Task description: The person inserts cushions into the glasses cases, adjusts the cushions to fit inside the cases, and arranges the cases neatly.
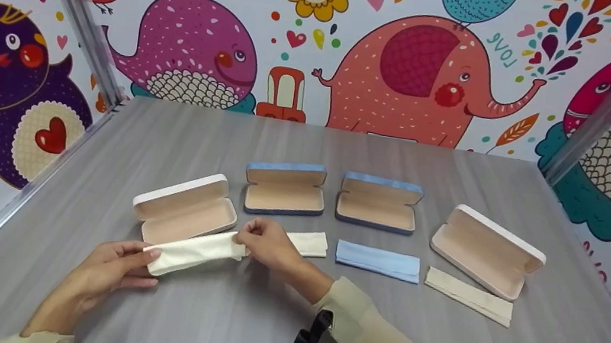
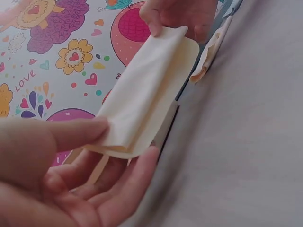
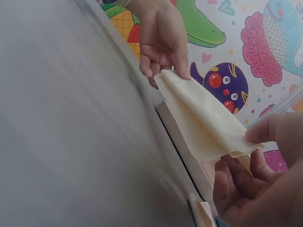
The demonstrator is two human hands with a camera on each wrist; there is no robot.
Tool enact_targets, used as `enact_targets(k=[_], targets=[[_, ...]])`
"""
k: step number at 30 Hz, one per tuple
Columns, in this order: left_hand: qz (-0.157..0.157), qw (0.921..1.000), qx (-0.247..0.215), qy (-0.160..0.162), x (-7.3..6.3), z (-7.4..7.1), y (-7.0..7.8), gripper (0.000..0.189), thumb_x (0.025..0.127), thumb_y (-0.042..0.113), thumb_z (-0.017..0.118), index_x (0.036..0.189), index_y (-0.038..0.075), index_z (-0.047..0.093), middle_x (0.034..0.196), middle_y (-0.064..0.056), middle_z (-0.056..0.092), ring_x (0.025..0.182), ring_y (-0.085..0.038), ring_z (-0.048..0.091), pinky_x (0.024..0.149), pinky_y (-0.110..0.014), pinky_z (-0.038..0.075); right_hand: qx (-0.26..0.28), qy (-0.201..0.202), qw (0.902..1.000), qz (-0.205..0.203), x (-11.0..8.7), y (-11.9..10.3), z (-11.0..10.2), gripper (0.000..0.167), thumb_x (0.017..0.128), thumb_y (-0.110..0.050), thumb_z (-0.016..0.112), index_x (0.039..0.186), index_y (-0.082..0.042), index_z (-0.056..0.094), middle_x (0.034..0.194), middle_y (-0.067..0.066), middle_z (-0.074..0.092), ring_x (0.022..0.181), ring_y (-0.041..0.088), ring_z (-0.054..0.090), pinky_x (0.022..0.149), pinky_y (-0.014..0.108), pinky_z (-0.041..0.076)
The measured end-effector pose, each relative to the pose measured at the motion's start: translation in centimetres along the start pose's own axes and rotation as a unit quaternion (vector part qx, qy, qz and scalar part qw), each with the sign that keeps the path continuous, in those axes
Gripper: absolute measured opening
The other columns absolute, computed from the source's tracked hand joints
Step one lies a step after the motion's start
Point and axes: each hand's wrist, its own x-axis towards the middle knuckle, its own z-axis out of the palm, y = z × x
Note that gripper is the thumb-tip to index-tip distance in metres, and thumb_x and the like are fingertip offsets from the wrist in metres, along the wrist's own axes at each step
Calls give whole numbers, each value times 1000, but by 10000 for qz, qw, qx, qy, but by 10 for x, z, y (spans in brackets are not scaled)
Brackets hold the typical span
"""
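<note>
A folded cream cloth (image 1: 195,253) is stretched between both hands, lifted off the table in front of the left white glasses case (image 1: 181,205). At the cloth's left end my left hand (image 1: 103,269) pinches it, thumb on top and fingers underneath. My right hand (image 1: 274,248) pinches the other end between thumb and fingers. The right wrist view shows the folded layers of the cloth (image 3: 203,118) parting slightly along one long side. The white case stands with its lid up, and the cloth hides part of its front edge.
Two blue glasses cases (image 1: 285,189) (image 1: 379,203) stand open at the middle, and another white case (image 1: 488,251) at the right. Folded cloths lie before them: a cream one (image 1: 312,244) partly behind the right hand, a blue one (image 1: 378,261), a beige one (image 1: 467,295).
</note>
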Motion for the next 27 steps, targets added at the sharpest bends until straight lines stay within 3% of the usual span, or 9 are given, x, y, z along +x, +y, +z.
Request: enact_targets(k=[4, 8, 11, 20, 27], targets=[[48, 9997, -252, -26, 3, 1, 3, 30, 103, 16, 56, 124, -6, 53, 102, -3, 69, 93, -18, 75, 84, -33, 61, 35, -57, 10000, 13, 7, -2, -1, 15, 92, -10, 67, 85, -9, 54, 75, -3, 53, 61, 6, 47, 54, 15, 39], [-39, 9987, -315, 396, 6, 4, 5, 41, 104, 17, 55, 130, -12, 44, 100, -2, 69, 92, -17, 74, 83, -33, 62, 148, -170, 9997, 16, 17, 0, -1, 17, 93, -6, 68, 87, -7, 52, 73, -2, 53, 57, 5, 45, 50, 14, 37], [-128, 9970, -325, 698, 8, 6, 5, 48, 103, 18, 58, 134, -14, 43, 98, -2, 69, 91, -16, 73, 83, -33, 62, 190, -171, 9997, -7, 23, 1, -1, 15, 92, -4, 68, 88, -6, 54, 73, -2, 54, 56, 5, 46, 48, 14, 39], [-111, 9907, -654, 1189, 11, 3, 4, 60, 99, 13, 63, 144, -18, 36, 99, 2, 67, 90, -7, 70, 83, -31, 61, 303, -5, 9995, 73, 40, -1, -1, 14, 91, -7, 72, 99, 3, 64, 75, -1, 61, 57, 8, 54, 50, 18, 46], [-222, 9885, -548, 1389, 12, 2, 4, 60, 99, 15, 64, 144, -15, 37, 98, 4, 61, 86, -5, 65, 79, -29, 62, 457, -145, 9978, 451, 48, -6, -2, 21, 91, -6, 71, 109, 3, 67, 82, 1, 66, 60, 8, 57, 54, 18, 50]])
